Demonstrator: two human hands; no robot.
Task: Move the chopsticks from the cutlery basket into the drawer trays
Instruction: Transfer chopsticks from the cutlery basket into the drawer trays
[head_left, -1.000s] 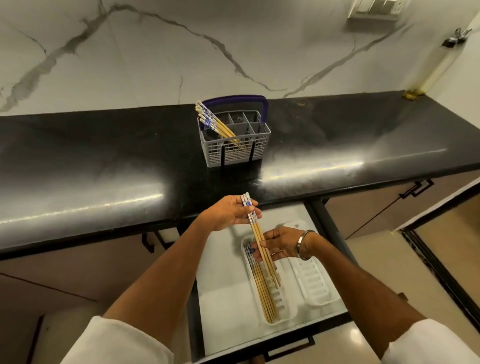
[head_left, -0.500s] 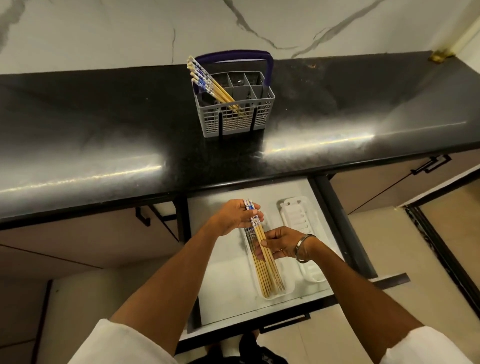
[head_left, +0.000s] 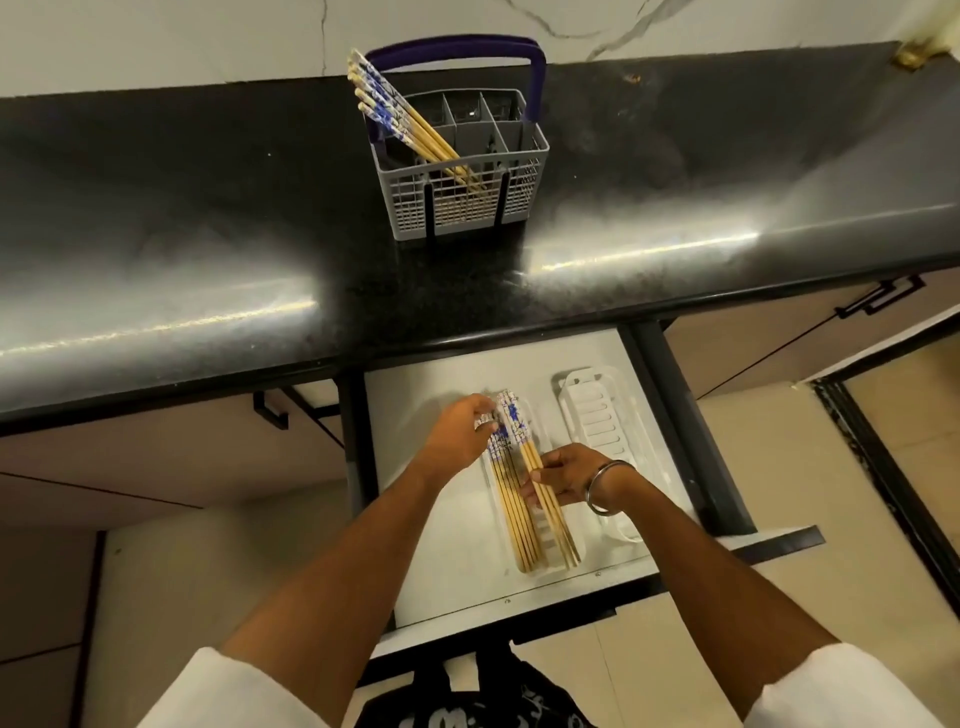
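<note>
Nearest: white sleeves (head_left: 249, 691) at bottom edge, both forearms reaching into open drawer (head_left: 441, 582) with pale liner and dark frame. Beige floor tiles below the drawer front.

In drawer: two white slotted trays side by side. Left tray (head_left: 582, 558) loaded with chopsticks (head_left: 511, 506), wooden shafts toward viewer, blue-and-white patterned ends away. Right tray (head_left: 597, 415) just beside it, partly covered by the right wrist. Left hand (head_left: 460, 434) curled at the patterned ends of the bundle, fingertips on them. Right hand (head_left: 563, 478) pinching a few chopstick shafts at mid-length, over the left tray; metal bangle (head_left: 605, 486) on that wrist.

Beyond: black polished stone surface (head_left: 208, 249), streaked with glare, running full width. Cabinet fronts in beige beneath, black handles (head_left: 878, 299) visible right and left.

On surface, well apart from drawer: grey cutlery basket (head_left: 462, 208) with purple handle, more chopsticks (head_left: 400, 122) leaning out of its left compartments, patterned ends up.

Farthest: white marble-look backsplash (head_left: 156, 36) with grey veining.
</note>
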